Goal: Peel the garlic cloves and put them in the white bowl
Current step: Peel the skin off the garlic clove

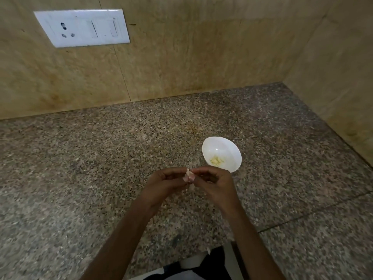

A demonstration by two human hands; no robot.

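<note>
My left hand [165, 183] and right hand [215, 185] meet above the worktop [96, 170], fingers [175, 171] of both pinching one papery garlic clove [189, 176]. Just beyond sits the white bowl [220, 145], holding peeled cloves [217, 161].

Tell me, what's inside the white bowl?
A few pale yellow peeled garlic cloves lie at the bottom of the white bowl. The right hand covers a bit of the near rim, so that part stays hidden.
</note>
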